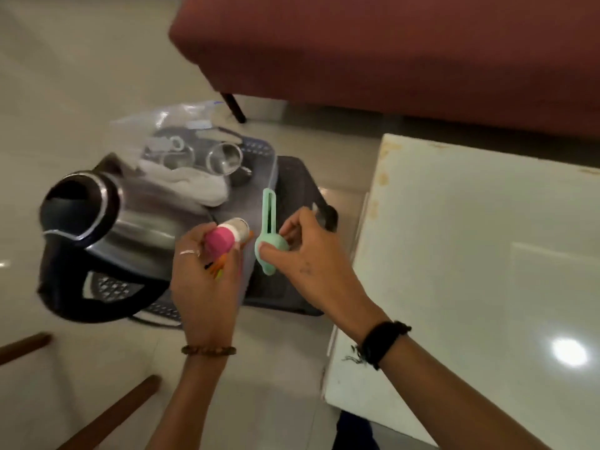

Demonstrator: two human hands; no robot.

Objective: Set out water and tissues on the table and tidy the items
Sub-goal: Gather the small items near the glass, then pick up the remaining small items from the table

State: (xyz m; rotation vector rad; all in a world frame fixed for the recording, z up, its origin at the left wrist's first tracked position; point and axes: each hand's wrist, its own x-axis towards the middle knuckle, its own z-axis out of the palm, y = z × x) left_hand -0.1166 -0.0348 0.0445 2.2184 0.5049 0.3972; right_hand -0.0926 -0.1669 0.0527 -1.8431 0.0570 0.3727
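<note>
right fingers [276,246] pinching green clip [268,235], left fist [207,274] gripping pens [216,267]

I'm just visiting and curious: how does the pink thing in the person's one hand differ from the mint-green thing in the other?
The pink item is short and stubby with a white end; the green item is long, with a slotted, looped handle pointing up. The left hand wraps the pink item together with some orange sticks, while the right hand pinches the green item alone with its fingertips. Both are held above the grey tray on the floor.
</note>
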